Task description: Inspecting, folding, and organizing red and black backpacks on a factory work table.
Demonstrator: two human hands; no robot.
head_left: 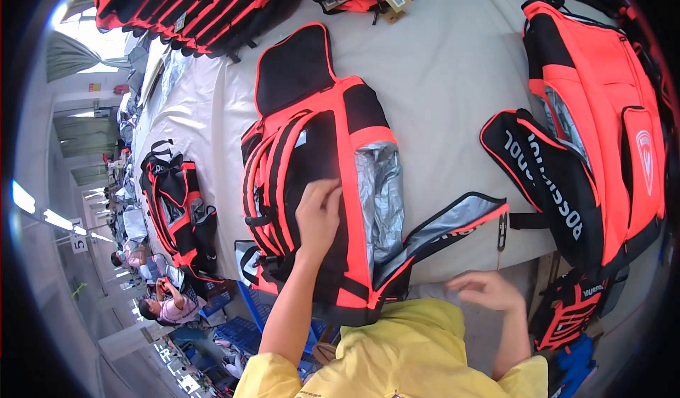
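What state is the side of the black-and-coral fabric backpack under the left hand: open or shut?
Open: a silver-lined black flap is folded out to the right, exposing crinkled silver lining inside the backpack.

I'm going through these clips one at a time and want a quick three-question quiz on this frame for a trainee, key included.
1. Fill in the blank: the lining showing in the middle backpack is ____ in colour.
2. True or false: the right hand is gripping the middle backpack.
3. Multiple choice: the left hand is over which of these?
A) the stacked bags at the top
B) the middle backpack's black panel
C) the bag at far right

Key:
1. Silver.
2. False; it is apart from the backpack, to its right.
3. B.
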